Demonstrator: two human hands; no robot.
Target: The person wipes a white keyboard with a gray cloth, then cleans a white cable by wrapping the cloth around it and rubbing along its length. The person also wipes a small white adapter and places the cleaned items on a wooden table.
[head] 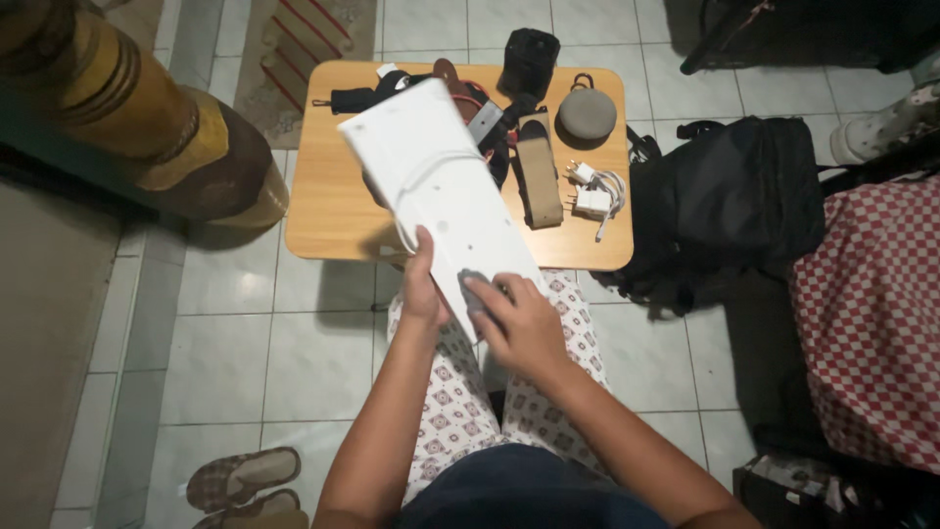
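The left hand [423, 289] grips the white panel's [441, 186] near left edge. The right hand [519, 328] presses a grey cloth [475, 290] on its near end, bare surface [328, 211] beyond.

Probably a home: pale tiled floor [225, 343], brown slippers [240, 480] left of the hands, a checked red-and-white bedcover [871, 313] to their right.

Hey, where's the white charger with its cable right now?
In the head view, the white charger lies near the right edge of the wooden table, beside the tan strap and below the round grey speaker.
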